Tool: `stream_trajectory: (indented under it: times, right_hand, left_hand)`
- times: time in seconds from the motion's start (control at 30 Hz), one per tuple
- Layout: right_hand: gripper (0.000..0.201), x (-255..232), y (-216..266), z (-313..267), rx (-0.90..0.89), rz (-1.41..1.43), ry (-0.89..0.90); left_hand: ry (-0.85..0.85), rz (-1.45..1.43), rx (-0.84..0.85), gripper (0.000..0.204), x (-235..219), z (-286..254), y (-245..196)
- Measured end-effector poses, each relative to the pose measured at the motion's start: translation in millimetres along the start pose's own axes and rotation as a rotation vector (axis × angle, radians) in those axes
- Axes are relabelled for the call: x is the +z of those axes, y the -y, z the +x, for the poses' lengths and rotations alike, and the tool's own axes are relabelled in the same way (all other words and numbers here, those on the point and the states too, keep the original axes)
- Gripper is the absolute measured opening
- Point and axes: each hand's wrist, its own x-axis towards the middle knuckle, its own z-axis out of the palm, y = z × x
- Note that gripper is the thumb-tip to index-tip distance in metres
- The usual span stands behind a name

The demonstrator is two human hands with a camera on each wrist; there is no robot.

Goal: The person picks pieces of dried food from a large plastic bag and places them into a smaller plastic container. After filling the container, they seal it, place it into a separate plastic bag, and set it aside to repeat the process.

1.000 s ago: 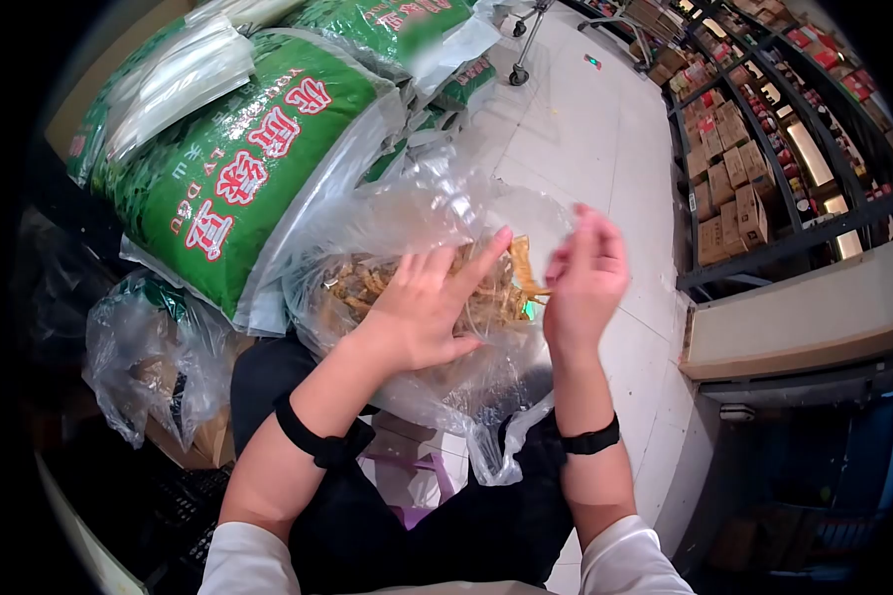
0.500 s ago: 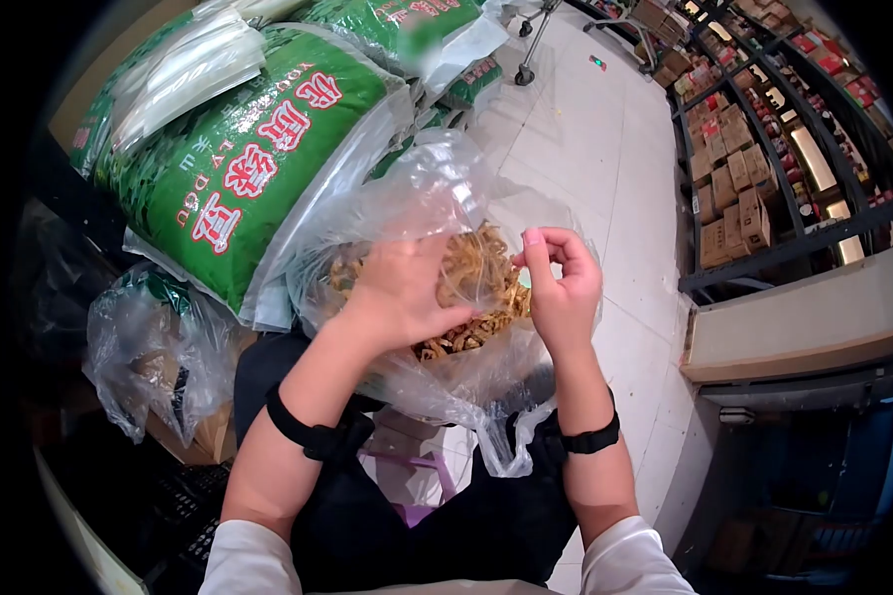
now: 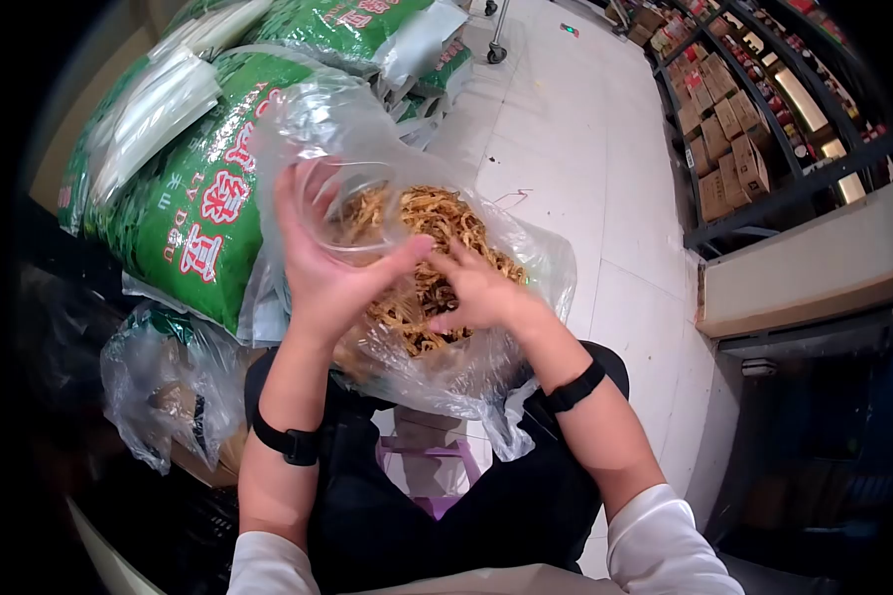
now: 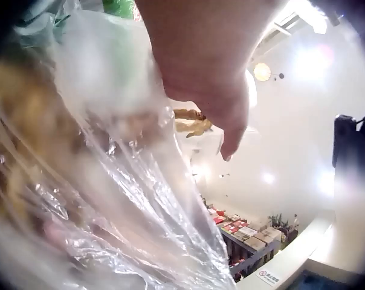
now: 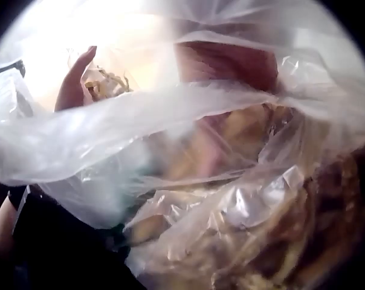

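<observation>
A large clear plastic bag (image 3: 551, 268) of dried brown-yellow strips (image 3: 432, 223) lies over the person's lap. My left hand (image 3: 318, 253) is at the bag's left side, its thumb stretched out to the right and its fingers spread behind a rounded fold of clear plastic. Over the strips is my right hand (image 3: 481, 293), blurred, with loose fingers pointing left towards the left thumb. In the left wrist view, a few strips (image 4: 191, 124) show beside the hand (image 4: 213, 66). Plastic (image 5: 140, 118) covers much of the right wrist view.
Green printed sacks (image 3: 179, 188) are piled at the left, with flat clear plastic sheets (image 3: 159, 124) on top. A crumpled plastic bag (image 3: 174, 387) is below them. Shelves with cardboard boxes (image 3: 729, 164) stand at the right, across the tiled floor (image 3: 575, 129). A purple stool (image 3: 446, 456) shows between the legs.
My left hand has moved left and turned, spreading the plastic. From the bag's right side, my right hand has come in over the strips. More of the strips shows, and the head view has shifted.
</observation>
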Motion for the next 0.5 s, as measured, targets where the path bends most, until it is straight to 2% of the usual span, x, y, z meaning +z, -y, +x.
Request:
stream_trajectory:
  times: [0.03, 0.1, 0.17, 0.2, 0.23, 0.33, 0.4, 0.5]
  right_hand:
    - [0.108, 8, 6, -2, -0.025, -0.212, -0.007]
    - [0.108, 9, 17, -5, -0.003, -0.201, 0.011]
    - [0.102, 1, 27, -5, 0.115, -0.085, 0.185]
    - [0.086, 5, 27, -10, 0.084, -0.081, 0.089]
    - [0.086, 6, 25, -11, 0.086, -0.075, 0.086]
    - [0.076, 8, 20, -13, 0.080, -0.050, 0.072]
    - [0.070, 10, 12, -10, -0.022, -0.036, 0.084]
    - [0.072, 16, 13, -12, -0.008, 0.017, 0.003]
  left_hand:
    - [-0.039, 0.029, -0.036, 0.117, -1, 1, 1]
    - [-0.071, 0.103, -0.011, 0.117, -3, 1, 5]
    - [-0.109, 0.179, 0.014, 0.118, -2, 0, 8]
    - [-0.135, 0.238, 0.034, 0.116, -2, -2, 8]
    - [-0.161, 0.298, 0.052, 0.115, -2, -5, 9]
    - [-0.076, 0.422, 0.114, 0.114, -4, -10, 14]
    - [-0.042, 0.426, 0.105, 0.112, -3, -9, 14]
    - [0.042, 0.447, 0.079, 0.111, 0, -3, 0]
